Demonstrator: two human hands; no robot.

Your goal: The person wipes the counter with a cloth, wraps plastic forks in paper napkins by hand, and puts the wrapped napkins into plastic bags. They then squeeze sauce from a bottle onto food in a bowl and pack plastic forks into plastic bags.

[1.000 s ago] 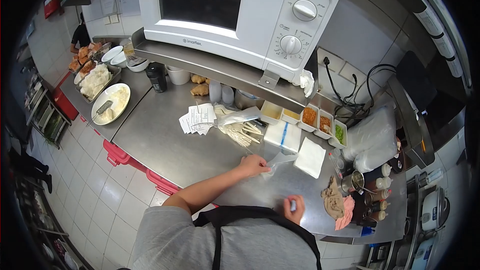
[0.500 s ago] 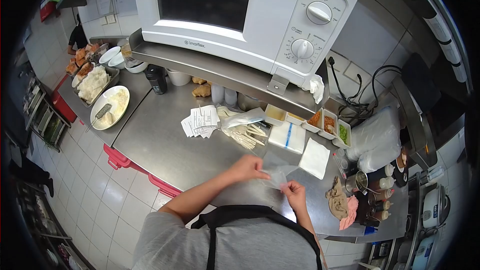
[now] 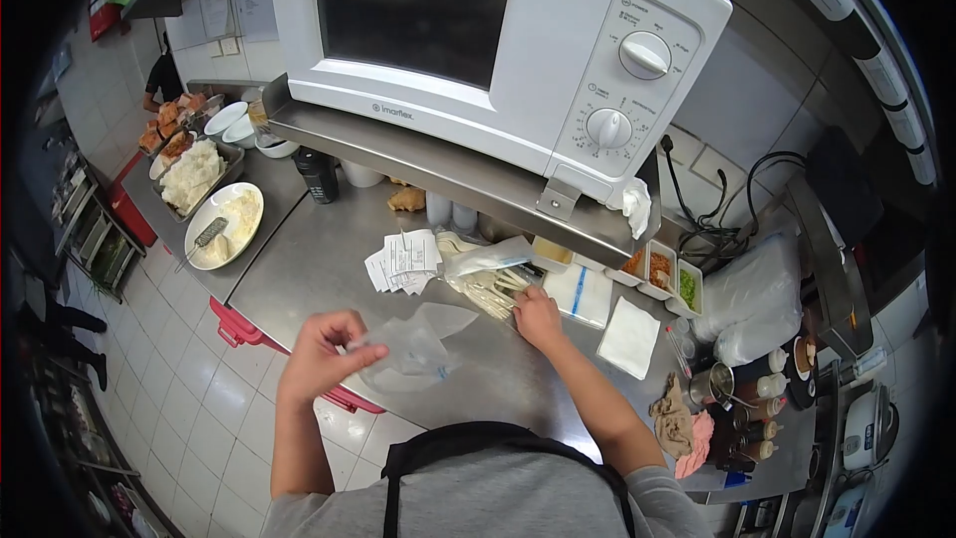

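My left hand (image 3: 331,351) is closed on a clear plastic bag (image 3: 416,347), thumb and fingers pinching its edge. The bag hangs out to the right of the hand, above the steel counter (image 3: 329,254). My right hand (image 3: 539,318) reaches forward to the pale disposable cutlery (image 3: 490,291), its fingertips closed at the handle ends. Clear plastic wrap lies over part of that bundle. Left of the cutlery lie white printed slips (image 3: 406,259). On the right are a white packet with a blue stripe (image 3: 579,294) and a stack of white napkins (image 3: 628,337).
A white microwave (image 3: 408,50) stands on a steel shelf above the counter. Topping containers (image 3: 657,271) line the back. Sauce bottles (image 3: 765,408) and cloths (image 3: 673,408) are at right. A white oval plate (image 3: 225,227) and a rice tray (image 3: 194,179) are at left. Another person (image 3: 161,75) stands far left.
My left hand has moved left with the plastic bag. My right hand has let go of the bag and reached forward to the cutlery. The view has shifted slightly.
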